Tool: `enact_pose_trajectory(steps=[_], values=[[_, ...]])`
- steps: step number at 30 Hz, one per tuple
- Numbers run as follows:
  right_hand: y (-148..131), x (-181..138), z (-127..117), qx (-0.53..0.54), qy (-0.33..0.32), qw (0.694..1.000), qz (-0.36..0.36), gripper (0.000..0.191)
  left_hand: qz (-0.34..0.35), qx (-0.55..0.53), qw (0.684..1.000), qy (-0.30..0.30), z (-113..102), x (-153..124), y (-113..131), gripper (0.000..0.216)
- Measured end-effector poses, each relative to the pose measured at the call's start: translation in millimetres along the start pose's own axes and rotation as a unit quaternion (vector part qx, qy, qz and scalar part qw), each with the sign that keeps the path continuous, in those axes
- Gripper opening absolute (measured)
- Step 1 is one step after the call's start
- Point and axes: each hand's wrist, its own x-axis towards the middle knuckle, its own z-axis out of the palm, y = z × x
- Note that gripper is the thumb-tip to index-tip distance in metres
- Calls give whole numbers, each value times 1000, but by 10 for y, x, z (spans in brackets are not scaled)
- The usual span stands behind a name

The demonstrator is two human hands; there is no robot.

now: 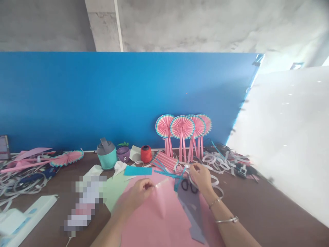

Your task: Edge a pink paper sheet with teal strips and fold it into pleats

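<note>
My left hand (142, 191) is closed on a small pink paper piece (160, 199), which stands up from a large pink sheet (151, 230). A pale, shiny strip (161, 183) runs along the top edge of that piece. My right hand (200, 176) is curled with fingertips together, above white looped strips (215, 180). What it pinches, if anything, is too small to make out. Just left of it lie scissors (189, 185) with black handles, partly on a grey sheet (191, 209). Narrow blue strips (169, 174) and a pleated pink paper stack (166, 161) lie beyond my hands.
Several pink pleated paper fans (182, 127) lean on the blue partition (102, 96). A teal cup (106, 156), purple pot (123, 154) and red object (146, 154) stand at the back. At left are a power strip (36, 214) and tangled white strips (15, 187).
</note>
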Motion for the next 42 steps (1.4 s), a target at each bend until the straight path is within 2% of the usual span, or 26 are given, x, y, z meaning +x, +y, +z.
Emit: enact_pose_trajectory(steps=[3,6,8,10,12,14,16,18,23,27,30,33,35,38,42], values=[[66,10,-27,-89,3,996,-7,28,2,-5,1000,0,17,18,-36,14],[91,-26,5,-165,60,983,-60,25,10,-16,1000,1,54,55,-106,18],[80,-47,29,-177,116,972,-106,19,18,-20,1000,7,73,78,-151,19],[39,-64,44,-160,132,967,-145,22,27,-20,999,16,80,91,-179,18],[-29,-94,59,-108,76,976,-174,22,37,-22,999,25,78,93,-190,18],[-113,-154,85,-31,-37,980,-195,25,43,-21,998,35,71,91,-187,17],[-199,-244,125,18,-151,968,-198,28,46,-23,998,43,65,90,-180,17],[-281,-350,164,20,-204,954,-217,31,48,-25,997,46,64,92,-176,17],[-447,-532,195,22,-222,945,-240,29,59,-24,997,53,76,101,-184,17],[-476,-545,201,57,-246,953,-169,22,68,-12,996,54,74,93,-168,17],[-440,-515,199,30,-245,960,-132,19,72,-12,995,61,59,86,-144,17],[-411,-489,185,-33,-257,956,-139,27,70,3,996,60,44,82,-131,17],[-401,-478,182,-30,-270,952,-141,32,62,16,996,55,43,83,-137,18],[-380,-458,195,-1,-285,948,-139,21,45,30,997,51,56,91,-172,20],[-341,-433,211,-41,-300,945,-123,15,30,66,997,38,68,102,-214,28]])
